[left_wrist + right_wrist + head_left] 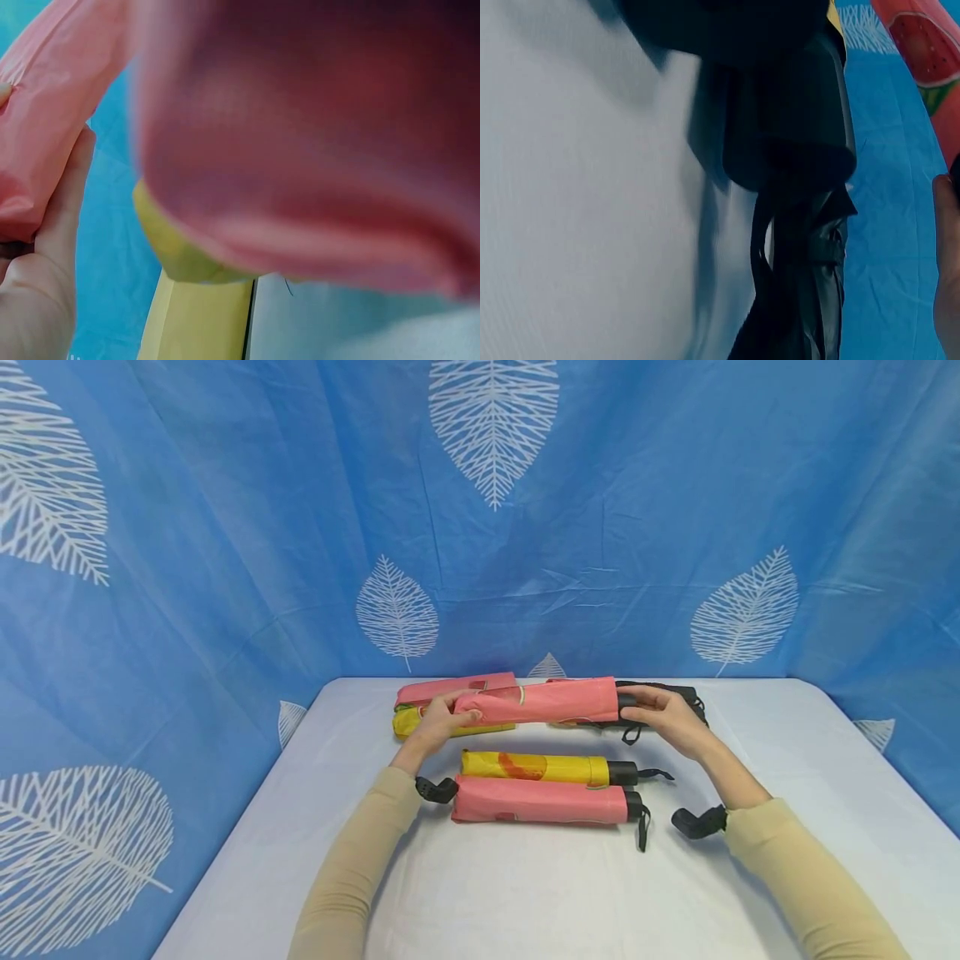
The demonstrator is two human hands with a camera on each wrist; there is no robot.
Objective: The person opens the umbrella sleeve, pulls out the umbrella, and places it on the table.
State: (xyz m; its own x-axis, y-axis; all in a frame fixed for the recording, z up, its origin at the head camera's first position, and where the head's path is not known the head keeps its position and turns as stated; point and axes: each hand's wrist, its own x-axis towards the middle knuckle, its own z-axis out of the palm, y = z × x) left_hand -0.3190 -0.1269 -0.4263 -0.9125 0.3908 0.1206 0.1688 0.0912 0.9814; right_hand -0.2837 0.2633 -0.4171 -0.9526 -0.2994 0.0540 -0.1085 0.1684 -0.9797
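White table — pink umbrella in the grip of both hands, one at each end

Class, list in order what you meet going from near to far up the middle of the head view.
White tablecloth → front pink umbrella → yellow umbrella just behind it → held pink umbrella, between left hand and right hand → blue leaf-patterned curtain.

The held umbrella is showing pink with a red-and-green watermelon print; a yellow umbrella is bearing an orange-red patch; white leaf outlines are patterning the blue curtain; the table is showing white.
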